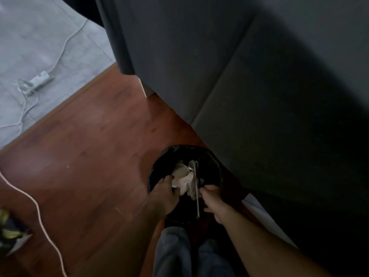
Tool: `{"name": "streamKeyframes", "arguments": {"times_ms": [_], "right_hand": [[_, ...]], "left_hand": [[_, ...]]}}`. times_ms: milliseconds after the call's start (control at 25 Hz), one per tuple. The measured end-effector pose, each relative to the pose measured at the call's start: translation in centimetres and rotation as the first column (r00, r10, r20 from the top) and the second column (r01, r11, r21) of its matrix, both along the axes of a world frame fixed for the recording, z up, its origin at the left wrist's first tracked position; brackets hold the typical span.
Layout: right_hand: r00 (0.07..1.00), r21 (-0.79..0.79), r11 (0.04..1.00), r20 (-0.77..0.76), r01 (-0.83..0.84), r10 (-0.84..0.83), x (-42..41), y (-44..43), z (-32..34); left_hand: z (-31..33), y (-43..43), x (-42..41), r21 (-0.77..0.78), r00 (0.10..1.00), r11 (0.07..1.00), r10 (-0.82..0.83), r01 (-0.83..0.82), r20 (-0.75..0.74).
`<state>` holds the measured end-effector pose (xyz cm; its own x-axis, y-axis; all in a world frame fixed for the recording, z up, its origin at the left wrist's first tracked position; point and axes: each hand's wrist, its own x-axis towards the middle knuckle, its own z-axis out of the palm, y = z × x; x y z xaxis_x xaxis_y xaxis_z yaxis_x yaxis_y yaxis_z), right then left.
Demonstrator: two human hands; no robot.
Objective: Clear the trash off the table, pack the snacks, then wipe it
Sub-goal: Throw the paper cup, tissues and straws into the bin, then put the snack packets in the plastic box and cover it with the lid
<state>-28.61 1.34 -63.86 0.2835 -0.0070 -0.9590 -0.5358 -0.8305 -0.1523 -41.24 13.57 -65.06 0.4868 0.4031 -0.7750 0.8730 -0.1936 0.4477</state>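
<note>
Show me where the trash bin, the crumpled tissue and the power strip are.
trash bin (214,163), head view, on its black lined right rim.
crumpled tissue (184,179), head view, on the white wad between the hands.
power strip (39,79), head view, on its white body lying on the grey rug.

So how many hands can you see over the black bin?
2. The left hand holds crumpled white paper trash above the black bin. The right hand, beside it, holds a thin metal stick. None seem hidden.
</note>
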Motion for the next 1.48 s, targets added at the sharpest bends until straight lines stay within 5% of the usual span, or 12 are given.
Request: {"name": "streamKeyframes", "arguments": {"times_ms": [200,480,800,1120,1480], "right_hand": [[0.97,0.063,0.988,0.207,-0.141,0.125,0.1,0.6,6.0],[0.854,0.177,0.896,0.42,-0.408,0.306,1.1,2.3,23.3],[0.643,0.394,0.808,0.765,-0.439,-0.024,6.0,0.9,45.3],[0.568,0.596,0.801,0.679,-0.057,-0.465,19.0,-6.6,52.9],[0.737,0.519,0.853,0.597,-0.055,-0.316,34.3,-4.3,52.5]], "left_hand": [[6.0,0.7,1.4,0.054,0.997,0.998,-0.036,0.032,0.065],[23.3,2.0,4.8,0.157,0.95,0.978,-0.175,0.138,0.258],[45.1,2.3,11.6,0.372,0.75,0.919,-0.153,-0.132,0.644],[55.1,0.0,25.5,0.394,0.543,0.911,-0.272,-0.119,0.794],[55.8,0.8,40.6,0.5,0.683,0.858,-0.295,-0.119,0.668]]}}
